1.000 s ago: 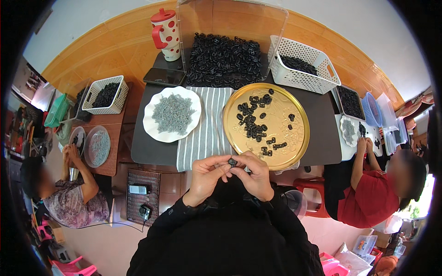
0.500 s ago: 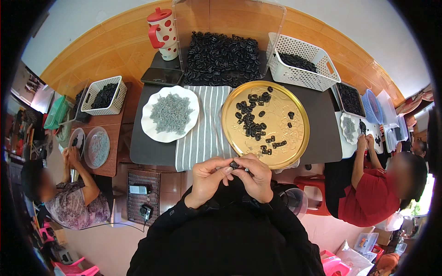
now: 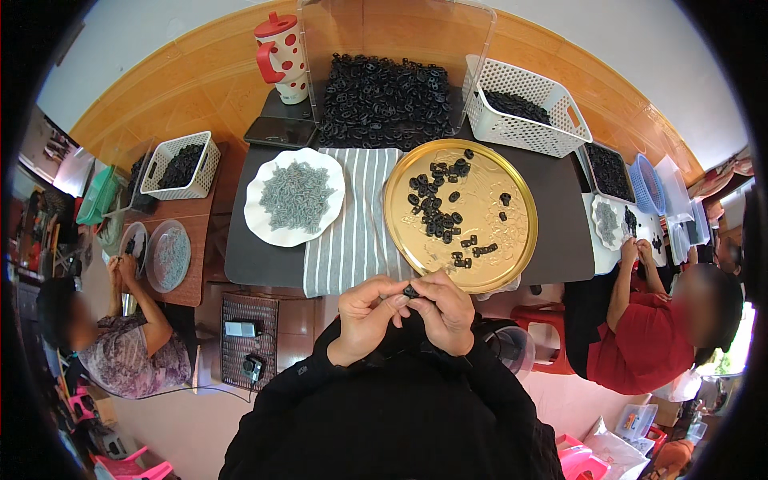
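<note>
A small black plastic piece [image 3: 411,291] is pinched between the fingertips of my left hand [image 3: 366,317] and my right hand [image 3: 444,312], just off the table's front edge. Both hands are closed on it, and the fingers cover most of its shape. Beyond them lies a round gold tray [image 3: 488,212] with several small black plastic pieces [image 3: 436,216] scattered over it. To the left, a white scalloped plate [image 3: 258,220] holds a heap of small grey-green pieces [image 3: 296,197]. Between plate and tray lies a grey striped cloth [image 3: 352,240].
At the back, a clear bin [image 3: 484,48] holds a black heap; a white basket [image 3: 512,136] stands right of it. A spotted tumbler [image 3: 284,60] and a dark phone [image 3: 280,131] are at back left. One person [image 3: 136,344] works at left, another [image 3: 648,336] at right.
The pinched black piece has turned a little between my fingers and sits slightly lower. My right hand's fingers have shifted around it. Tray, plate and cloth look the same.
</note>
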The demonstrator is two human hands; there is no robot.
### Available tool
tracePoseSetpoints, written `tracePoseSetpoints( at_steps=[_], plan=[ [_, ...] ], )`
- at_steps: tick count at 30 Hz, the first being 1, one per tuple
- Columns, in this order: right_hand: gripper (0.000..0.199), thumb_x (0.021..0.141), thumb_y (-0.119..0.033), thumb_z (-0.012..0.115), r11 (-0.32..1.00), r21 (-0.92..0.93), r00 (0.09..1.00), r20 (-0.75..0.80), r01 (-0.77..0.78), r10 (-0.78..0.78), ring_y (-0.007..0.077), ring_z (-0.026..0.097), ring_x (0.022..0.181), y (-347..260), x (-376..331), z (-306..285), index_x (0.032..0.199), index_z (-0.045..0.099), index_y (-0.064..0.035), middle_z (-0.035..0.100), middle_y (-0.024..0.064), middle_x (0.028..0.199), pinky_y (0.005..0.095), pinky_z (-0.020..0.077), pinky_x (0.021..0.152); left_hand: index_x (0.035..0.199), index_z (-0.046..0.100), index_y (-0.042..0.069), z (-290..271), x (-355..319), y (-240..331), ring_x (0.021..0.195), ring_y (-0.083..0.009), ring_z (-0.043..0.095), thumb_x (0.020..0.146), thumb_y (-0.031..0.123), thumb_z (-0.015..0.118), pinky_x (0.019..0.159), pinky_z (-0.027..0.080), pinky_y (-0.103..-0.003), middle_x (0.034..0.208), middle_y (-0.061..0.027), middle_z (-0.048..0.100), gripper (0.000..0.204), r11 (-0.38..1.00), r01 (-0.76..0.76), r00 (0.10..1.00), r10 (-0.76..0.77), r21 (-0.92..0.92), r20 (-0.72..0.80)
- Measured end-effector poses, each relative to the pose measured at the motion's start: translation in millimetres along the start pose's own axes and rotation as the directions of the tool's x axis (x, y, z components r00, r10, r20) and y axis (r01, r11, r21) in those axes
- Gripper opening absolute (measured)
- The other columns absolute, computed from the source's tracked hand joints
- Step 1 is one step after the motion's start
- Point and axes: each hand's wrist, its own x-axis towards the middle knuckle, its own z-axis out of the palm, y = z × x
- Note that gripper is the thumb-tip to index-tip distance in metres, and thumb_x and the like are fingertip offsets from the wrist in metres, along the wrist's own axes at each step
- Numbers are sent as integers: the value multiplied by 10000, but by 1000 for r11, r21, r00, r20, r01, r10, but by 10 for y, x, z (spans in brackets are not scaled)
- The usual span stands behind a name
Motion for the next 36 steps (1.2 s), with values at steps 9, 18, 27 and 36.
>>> tracePoseSetpoints(
  at_steps=[9, 18, 27, 36],
  plan=[
    [259, 751, 61, 694, 990, -77, 993, -12, 120, -121, 221, 591, 666, -28, 30, -16, 991, 596, 54, 613, 159, 850, 270, 466, 577, 1037, 626, -33, 28, -4, -25, 643, -105, 593, 878, -79, 554, 501, 474, -191, 857, -85, 585, 181, 999, -37, 999, 37, 3, -12],
    [251, 773, 77, 657, 997, 71, 998, 66, -28, 23, 184, 571, 671, -19, 94, -98, 1013, 599, 32, 602, 124, 832, 254, 446, 591, 1041, 620, -36, -36, 52, 31, 661, -128, 612, 875, -48, 576, 509, 489, -200, 855, -97, 606, 173, 991, 44, 999, -40, -125, 31],
    [151, 824, -76, 629, 918, -76, 918, -123, -388, 378, 88, 567, 663, 179, 1374, -1149, 958, 663, -14, 643, 11, 802, 236, 465, 587, 1174, 591, -10, -228, 118, -14, 709, -109, 613, 879, 5, 605, 541, 476, -200, 895, -84, 655, 295, 994, 59, 998, -61, -87, -21],
    [129, 789, -49, 618, 835, -165, 832, 107, -525, 545, 114, 586, 618, 866, 1865, -1378, 885, 654, 30, 647, 58, 774, 246, 479, 553, 1117, 612, -30, -322, 102, -64, 675, -127, 622, 880, 8, 597, 520, 468, -207, 869, -114, 668, 241, 990, 107, 986, -118, -97, -114]
  ],
)
